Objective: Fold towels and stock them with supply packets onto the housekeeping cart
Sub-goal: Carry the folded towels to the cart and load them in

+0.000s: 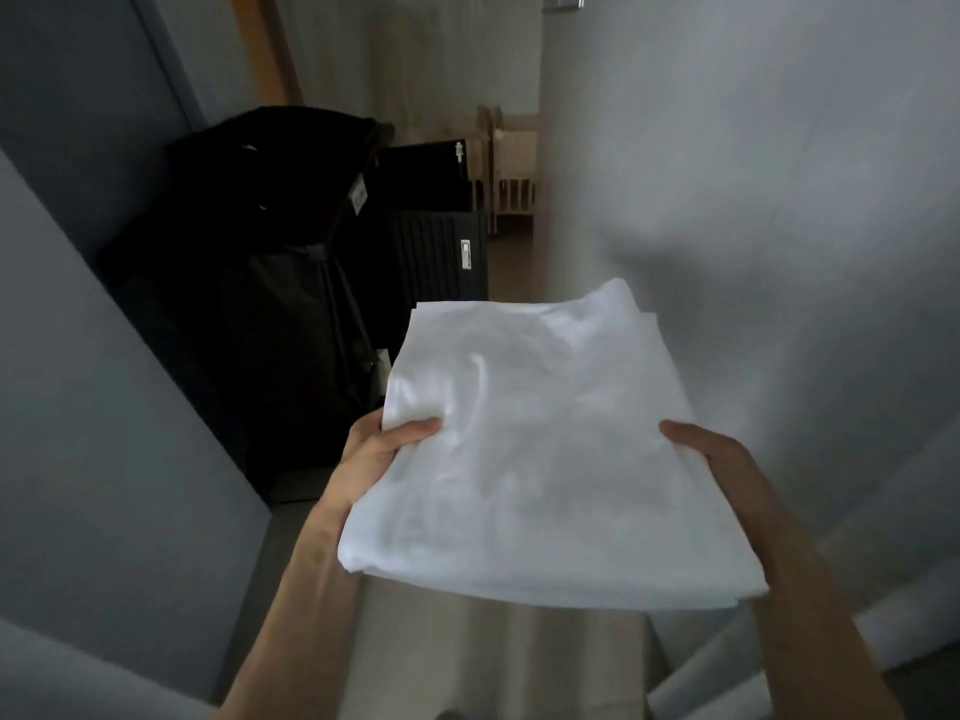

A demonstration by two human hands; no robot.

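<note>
Folded white towel (524, 449) held flat in mid-air, long axis running away from the body. Left hand (382, 449) gripping near-left edge, thumb on top; right hand (719, 459) clasping right edge (fingers probably underneath). Black bags (260, 283) left, wall (753, 200) close right.

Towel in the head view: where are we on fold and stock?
Done: the white towel is folded into a flat rectangle. In hand: the left hand and right hand grip its near corners, thumbs on top, carrying it in the air. Left: placing it; it rests on nothing yet. The dark bags at left may be the cart, but that is unclear. No supply packets in view.
</note>
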